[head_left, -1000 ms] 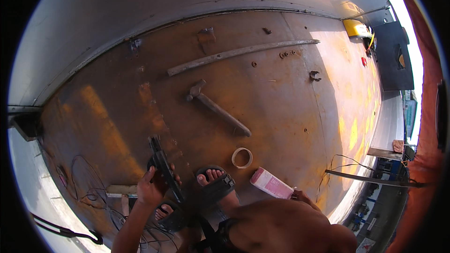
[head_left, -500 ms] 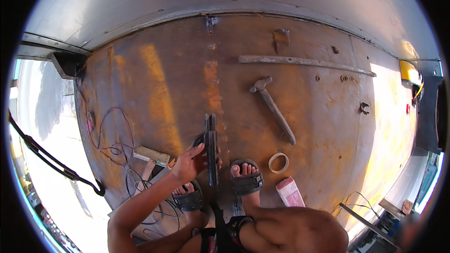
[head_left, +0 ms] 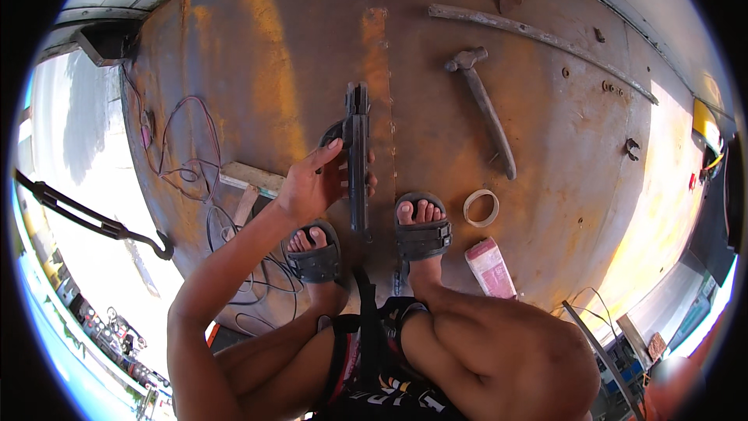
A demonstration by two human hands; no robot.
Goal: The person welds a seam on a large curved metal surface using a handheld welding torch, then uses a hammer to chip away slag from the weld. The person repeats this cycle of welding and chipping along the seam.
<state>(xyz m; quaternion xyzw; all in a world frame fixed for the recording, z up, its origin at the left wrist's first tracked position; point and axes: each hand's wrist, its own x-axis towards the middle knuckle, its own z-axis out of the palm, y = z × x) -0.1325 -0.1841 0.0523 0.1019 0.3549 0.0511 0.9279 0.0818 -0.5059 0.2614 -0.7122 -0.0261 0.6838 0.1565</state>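
My left hand [head_left: 310, 187] is closed around a long dark metal part [head_left: 357, 164]. The part is narrow and bar-shaped, with a forked upper end and a curved black piece on its left side. The thumb lies along the left side, while fingertips show past the right edge. It is held upright in the picture, above the floor between my sandalled feet. My right hand is out of view. A ball-peen hammer [head_left: 487, 113] with a worn handle lies on the floor to the right of the part.
On the rusty metal floor [head_left: 327, 39] lie a long metal bar [head_left: 538, 35], a tape-like ring [head_left: 481, 208] and a pink-and-white box [head_left: 491, 267]. Wood pieces [head_left: 253, 178] and loose cables [head_left: 206, 148] are at left. A black strap [head_left: 93, 224] hangs by the bright left edge.
The view has tipped downward, so the floor things and my feet appear higher up or shifted. My left hand keeps its hold on the dark metal part, with little change in grip.
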